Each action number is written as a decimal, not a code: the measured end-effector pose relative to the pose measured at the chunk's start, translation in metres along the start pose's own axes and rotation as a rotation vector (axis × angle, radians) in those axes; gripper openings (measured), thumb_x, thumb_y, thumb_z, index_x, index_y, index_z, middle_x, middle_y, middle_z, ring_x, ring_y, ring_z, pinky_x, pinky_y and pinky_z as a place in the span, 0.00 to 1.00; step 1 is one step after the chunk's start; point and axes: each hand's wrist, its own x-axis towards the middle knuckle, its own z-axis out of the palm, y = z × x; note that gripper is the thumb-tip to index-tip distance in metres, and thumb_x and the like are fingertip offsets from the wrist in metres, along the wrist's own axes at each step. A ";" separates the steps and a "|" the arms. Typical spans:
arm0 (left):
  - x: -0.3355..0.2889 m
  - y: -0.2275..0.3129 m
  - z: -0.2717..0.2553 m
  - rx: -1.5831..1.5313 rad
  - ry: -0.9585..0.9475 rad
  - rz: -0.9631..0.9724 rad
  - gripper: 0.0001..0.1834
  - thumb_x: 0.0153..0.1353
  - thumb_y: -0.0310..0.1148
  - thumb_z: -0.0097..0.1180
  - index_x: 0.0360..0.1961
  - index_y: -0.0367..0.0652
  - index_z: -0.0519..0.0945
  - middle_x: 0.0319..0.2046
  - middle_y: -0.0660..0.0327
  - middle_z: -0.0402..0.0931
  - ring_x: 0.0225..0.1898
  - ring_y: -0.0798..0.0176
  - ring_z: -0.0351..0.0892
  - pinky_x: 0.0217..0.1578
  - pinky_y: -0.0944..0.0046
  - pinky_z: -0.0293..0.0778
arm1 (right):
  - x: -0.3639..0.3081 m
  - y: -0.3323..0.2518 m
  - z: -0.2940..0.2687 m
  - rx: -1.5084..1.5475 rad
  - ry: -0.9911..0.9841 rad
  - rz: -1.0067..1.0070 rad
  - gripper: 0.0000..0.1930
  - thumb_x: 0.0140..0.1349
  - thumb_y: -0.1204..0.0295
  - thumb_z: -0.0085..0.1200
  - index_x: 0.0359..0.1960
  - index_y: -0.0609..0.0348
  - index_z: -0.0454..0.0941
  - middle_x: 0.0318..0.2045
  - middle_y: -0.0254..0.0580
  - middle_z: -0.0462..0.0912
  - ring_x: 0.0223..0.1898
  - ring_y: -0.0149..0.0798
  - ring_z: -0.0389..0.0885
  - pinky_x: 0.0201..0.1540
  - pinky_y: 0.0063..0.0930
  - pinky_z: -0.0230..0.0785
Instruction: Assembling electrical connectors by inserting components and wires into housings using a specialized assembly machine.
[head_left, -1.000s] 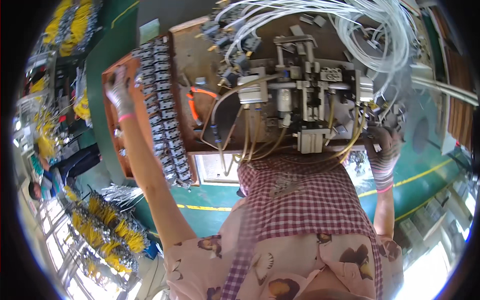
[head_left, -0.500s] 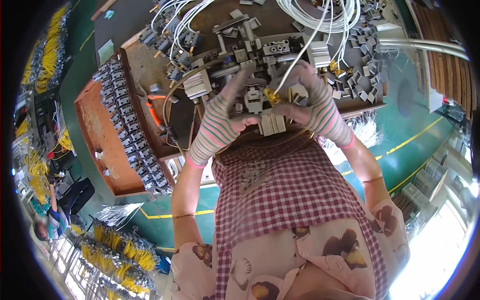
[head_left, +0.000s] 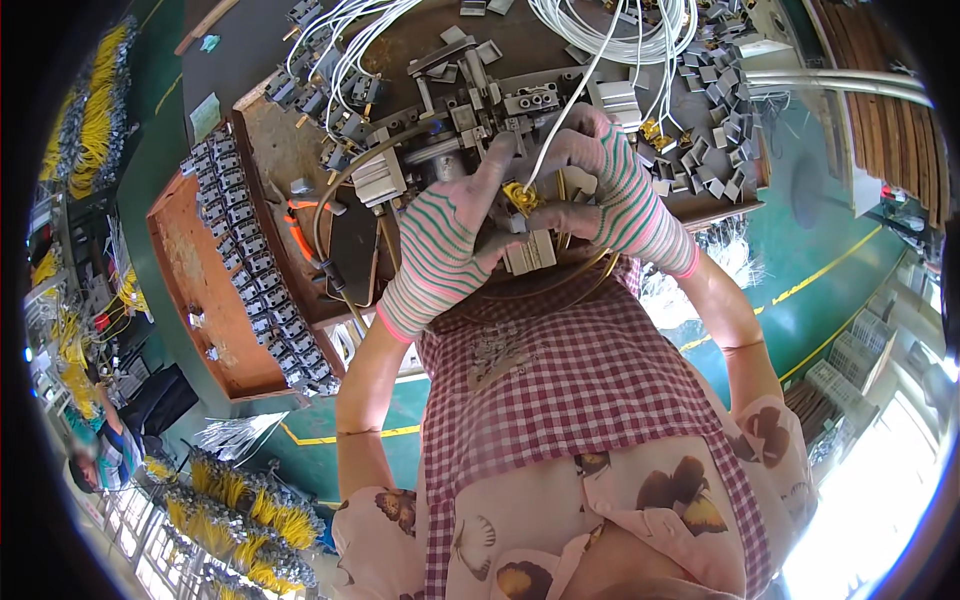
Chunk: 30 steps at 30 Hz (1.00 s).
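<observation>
Facing each other across a small, brass-coloured metal piece (head_left: 521, 197), my left grip (head_left: 440, 228) and my right grip (head_left: 628, 190), both gloved in pale knit striped green and pink with darkened grey fingers, are set over a grey steel machine assembly (head_left: 530, 98) on a brown wooden bench (head_left: 280, 140). The brass-coloured piece lies in the gap between the two, nearer my right fingertips; a thin white cable (head_left: 598, 58) rises from it toward the far side of the bench. My right thumb lies just beside the piece, with the forefinger arched above it near the cable; whether they are clenched on it I cannot tell. My left thumb and forefinger stand apart in a C shape; their tips meet the crowded assembly, and I cannot tell whether they grasp any part of it. Below the piece sits a pale grey, ribbed metal block (head_left: 530, 252), close to my red-and-white checked cloth apron (head_left: 560, 390). Left of the assembly: orange-handled pliers (head_left: 300, 237) beside a curved brown hose (head_left: 346, 176); farther left, a long row of small grey metal housings (head_left: 248, 255) along the right-hand edge of an orange-red tray (head_left: 190, 250). At right: scattered grey metal pieces (head_left: 715, 155).
</observation>
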 end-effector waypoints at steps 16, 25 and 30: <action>-0.013 -0.014 0.035 -0.914 0.165 -0.186 0.36 0.53 0.46 0.71 0.59 0.36 0.74 0.44 0.63 0.79 0.39 0.74 0.74 0.39 0.71 0.73 | 0.005 0.006 -0.006 0.180 -0.242 0.004 0.34 0.38 0.60 0.74 0.49 0.57 0.75 0.45 0.44 0.75 0.48 0.48 0.74 0.49 0.40 0.67; 0.014 -0.001 0.036 -1.057 0.344 -0.349 0.29 0.54 0.46 0.69 0.51 0.36 0.78 0.41 0.61 0.79 0.35 0.71 0.76 0.39 0.69 0.74 | 0.024 0.021 0.004 -0.344 -0.201 -0.134 0.39 0.32 0.47 0.72 0.48 0.53 0.76 0.45 0.42 0.76 0.48 0.49 0.74 0.52 0.44 0.63; -0.002 -0.005 0.014 -0.303 0.611 -0.207 0.29 0.52 0.40 0.68 0.54 0.44 0.74 0.45 0.56 0.72 0.37 0.58 0.76 0.39 0.62 0.74 | 0.031 0.031 0.006 -0.536 -0.277 -0.145 0.36 0.35 0.46 0.70 0.48 0.46 0.77 0.48 0.41 0.74 0.53 0.53 0.69 0.58 0.53 0.58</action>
